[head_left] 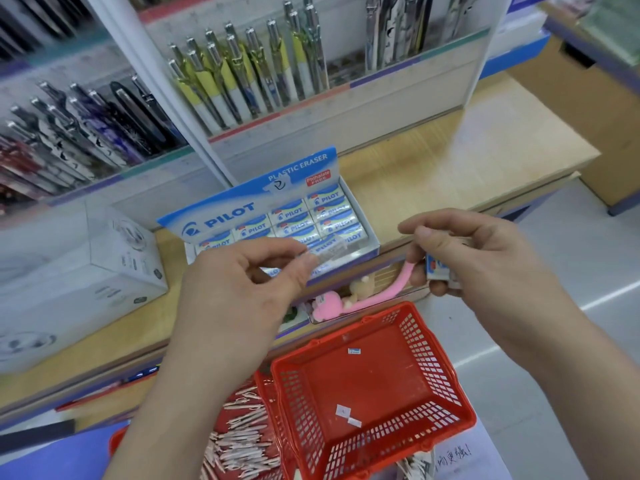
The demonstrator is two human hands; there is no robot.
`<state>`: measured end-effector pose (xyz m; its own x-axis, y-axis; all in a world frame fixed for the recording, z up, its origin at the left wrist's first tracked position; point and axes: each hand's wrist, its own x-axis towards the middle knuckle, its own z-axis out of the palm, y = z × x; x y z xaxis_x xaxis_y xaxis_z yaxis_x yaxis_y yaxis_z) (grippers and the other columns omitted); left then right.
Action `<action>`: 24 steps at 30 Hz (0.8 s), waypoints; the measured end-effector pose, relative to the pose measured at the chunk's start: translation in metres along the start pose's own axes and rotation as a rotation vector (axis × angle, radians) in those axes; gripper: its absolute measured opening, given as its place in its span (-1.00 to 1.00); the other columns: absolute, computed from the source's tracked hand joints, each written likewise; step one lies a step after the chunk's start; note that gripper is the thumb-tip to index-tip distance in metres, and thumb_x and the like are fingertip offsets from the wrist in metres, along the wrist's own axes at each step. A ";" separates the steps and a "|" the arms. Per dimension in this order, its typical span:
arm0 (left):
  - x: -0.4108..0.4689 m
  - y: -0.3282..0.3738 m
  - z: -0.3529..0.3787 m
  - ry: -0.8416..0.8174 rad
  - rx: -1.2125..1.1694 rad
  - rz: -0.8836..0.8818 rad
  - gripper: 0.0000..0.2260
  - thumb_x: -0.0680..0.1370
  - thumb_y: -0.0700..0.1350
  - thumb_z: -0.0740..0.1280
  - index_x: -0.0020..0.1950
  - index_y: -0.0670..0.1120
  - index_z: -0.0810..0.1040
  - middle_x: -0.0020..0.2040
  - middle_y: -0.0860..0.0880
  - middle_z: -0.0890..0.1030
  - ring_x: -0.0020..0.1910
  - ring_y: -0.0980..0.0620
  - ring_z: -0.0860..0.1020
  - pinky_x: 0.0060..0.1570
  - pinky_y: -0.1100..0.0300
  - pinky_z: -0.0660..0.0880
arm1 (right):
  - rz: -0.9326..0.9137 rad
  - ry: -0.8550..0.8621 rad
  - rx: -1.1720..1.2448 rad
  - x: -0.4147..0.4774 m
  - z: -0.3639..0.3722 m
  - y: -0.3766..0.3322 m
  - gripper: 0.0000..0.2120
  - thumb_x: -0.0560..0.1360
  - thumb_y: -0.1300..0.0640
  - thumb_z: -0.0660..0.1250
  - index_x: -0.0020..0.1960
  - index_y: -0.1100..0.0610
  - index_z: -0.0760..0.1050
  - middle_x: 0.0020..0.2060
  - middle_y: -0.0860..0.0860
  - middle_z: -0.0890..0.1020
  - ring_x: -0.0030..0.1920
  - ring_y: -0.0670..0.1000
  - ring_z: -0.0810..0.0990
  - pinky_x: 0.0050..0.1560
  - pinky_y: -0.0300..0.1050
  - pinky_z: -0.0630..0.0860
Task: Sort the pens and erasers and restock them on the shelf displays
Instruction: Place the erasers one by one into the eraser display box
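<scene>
A blue Pilot eraser display box stands on the wooden shelf, filled with rows of wrapped erasers. My left hand pinches a small clear plastic wrapper just above the box's front rows. To the right of the box, my right hand grips a blue-and-white eraser in its curled fingers. A red basket below holds only a small eraser and paper scraps. A second red basket under it holds several pens.
Pen racks rise behind the eraser box. A white carton stands on the shelf at left. Pink plush toys lie on the lower ledge. The wooden shelf top extends right, with grey floor beyond.
</scene>
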<state>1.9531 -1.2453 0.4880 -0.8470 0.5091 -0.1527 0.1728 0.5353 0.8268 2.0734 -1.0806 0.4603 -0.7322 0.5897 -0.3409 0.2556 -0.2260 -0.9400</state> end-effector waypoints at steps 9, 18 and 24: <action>0.022 0.008 0.022 -0.101 0.238 0.060 -0.96 0.44 0.03 0.43 -0.17 0.10 0.65 -0.59 0.30 0.43 -0.55 0.32 0.39 -0.47 0.48 0.25 | -0.027 -0.028 -0.192 0.017 0.012 0.001 -0.92 0.50 0.15 0.35 -0.12 0.06 0.62 -0.35 0.02 0.62 -0.41 -0.09 0.56 -0.40 -0.22 0.43; 0.038 0.012 0.025 -0.163 0.254 -0.034 -0.91 0.35 0.00 0.53 -0.20 0.07 0.67 -0.39 0.16 0.61 -0.38 0.26 0.54 -0.38 0.41 0.43 | -0.017 0.099 -0.397 0.026 0.025 -0.004 -0.81 0.31 -0.01 0.53 -0.25 0.05 0.57 -0.58 -0.03 0.53 -0.52 -0.04 0.52 -0.51 -0.25 0.31; 0.038 0.010 0.025 -0.189 0.250 -0.019 -0.92 0.39 -0.06 0.48 -0.28 0.12 0.66 -0.38 0.18 0.60 -0.36 0.22 0.54 -0.38 0.35 0.43 | 0.022 0.124 -0.508 0.036 0.032 -0.011 -0.85 0.25 0.14 0.50 -0.32 0.08 0.52 -0.53 -0.01 0.52 -0.38 0.20 0.63 -0.38 -0.06 0.48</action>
<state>1.9350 -1.2044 0.4769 -0.7467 0.6014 -0.2844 0.2959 0.6831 0.6677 2.0239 -1.0816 0.4588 -0.6506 0.6836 -0.3310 0.5668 0.1470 -0.8106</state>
